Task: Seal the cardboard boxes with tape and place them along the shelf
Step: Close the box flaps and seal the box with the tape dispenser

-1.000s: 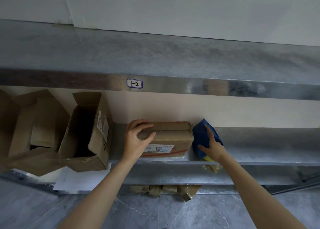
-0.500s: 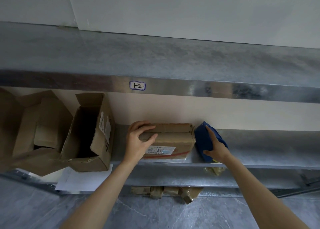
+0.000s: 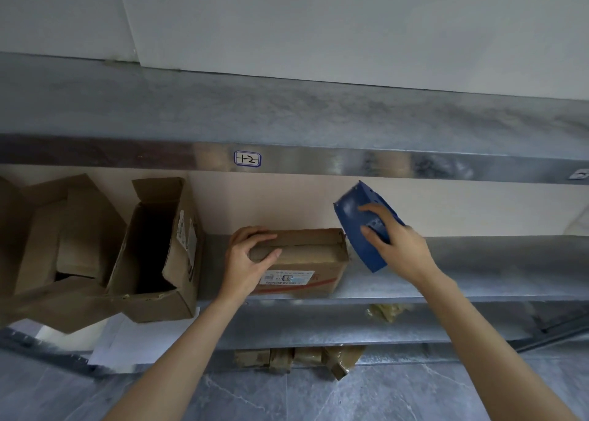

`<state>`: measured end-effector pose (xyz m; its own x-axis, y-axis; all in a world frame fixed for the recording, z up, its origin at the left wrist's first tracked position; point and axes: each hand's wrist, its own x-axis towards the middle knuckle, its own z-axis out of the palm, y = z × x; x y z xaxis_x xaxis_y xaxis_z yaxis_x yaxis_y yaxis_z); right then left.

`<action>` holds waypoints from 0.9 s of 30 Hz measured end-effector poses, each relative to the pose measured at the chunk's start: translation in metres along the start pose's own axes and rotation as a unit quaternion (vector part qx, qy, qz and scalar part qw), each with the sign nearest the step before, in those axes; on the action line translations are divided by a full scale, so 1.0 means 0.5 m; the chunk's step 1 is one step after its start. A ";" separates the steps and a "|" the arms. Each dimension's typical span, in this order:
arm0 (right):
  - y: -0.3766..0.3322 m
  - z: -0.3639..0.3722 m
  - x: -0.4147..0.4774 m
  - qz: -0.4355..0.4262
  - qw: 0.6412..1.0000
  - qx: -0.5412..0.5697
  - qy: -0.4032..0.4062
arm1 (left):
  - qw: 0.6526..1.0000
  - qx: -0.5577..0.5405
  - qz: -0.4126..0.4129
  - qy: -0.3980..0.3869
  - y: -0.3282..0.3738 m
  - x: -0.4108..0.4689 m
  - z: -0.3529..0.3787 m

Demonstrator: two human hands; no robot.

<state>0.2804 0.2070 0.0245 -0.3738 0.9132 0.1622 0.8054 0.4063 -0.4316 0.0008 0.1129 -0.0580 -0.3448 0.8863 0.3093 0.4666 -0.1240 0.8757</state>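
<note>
Cardboard, brown and scuffed, makes up the small box (image 3: 306, 261) that stands on the metal shelf (image 3: 462, 280) with its flaps folded down. The left hand (image 3: 247, 262) grasps its left end, fingers curled over the top edge and thumb on the near side. The right hand (image 3: 396, 245) is wrapped around a blue tape dispenser (image 3: 357, 229), held tilted in the air just beside the box's right end, clear of the shelf and seemingly not touching the cardboard. The step in hand looks like the sealing itself, though whether a strip already runs the whole seam cannot be told from here. If it does not, the next move calls for bringing the dispenser down onto the top seam and drawing it across while the left hand pins the box. If it does, the box only needs sliding into line along the shelf. With the flaps closed, nothing of the small box's contents shows. To the left an open box (image 3: 149, 251) lies tipped on its side, mouth toward the camera, its inside dark and with nothing visible in it — it is not yet sealed. Beyond it, more opened cardboard (image 3: 47, 239) spreads its flaps, and its interior is mostly hidden.
</note>
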 end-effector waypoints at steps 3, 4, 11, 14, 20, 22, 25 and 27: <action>-0.058 0.003 0.011 -0.052 0.998 -0.011 -0.020 | 1.000 -0.009 -0.005 0.000 0.006 0.000 -0.002; -0.078 0.009 0.016 -0.073 0.997 -0.021 -0.029 | 1.000 -0.013 -0.006 0.003 0.008 0.001 -0.002; -0.156 0.069 0.036 -0.154 0.977 -0.098 -0.110 | 1.000 -0.007 -0.010 -0.021 0.009 -0.003 -0.009; -0.150 0.064 0.044 -0.145 0.971 -0.048 -0.184 | 0.999 0.015 -0.017 -0.023 0.000 -0.004 -0.014; -0.152 0.066 0.047 -0.131 0.967 0.007 -0.221 | 0.999 -0.012 -0.035 0.004 0.002 -0.011 -0.006; -0.150 0.078 0.043 -0.123 0.973 0.012 -0.194 | 0.999 -0.022 -0.038 0.002 0.002 -0.011 -0.010; -0.147 0.092 0.030 -0.132 0.984 -0.022 -0.115 | 0.999 -0.029 -0.036 0.000 0.005 -0.013 -0.013; -0.151 0.095 0.025 -0.148 0.985 -0.046 -0.070 | 0.999 -0.030 -0.037 0.005 0.007 -0.014 -0.012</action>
<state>0.1932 0.1865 0.0170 -0.6532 0.7439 0.1412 0.6878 0.6610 -0.3000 0.0000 0.1034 -0.0547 -0.3858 0.8892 0.2458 0.3899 -0.0843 0.9170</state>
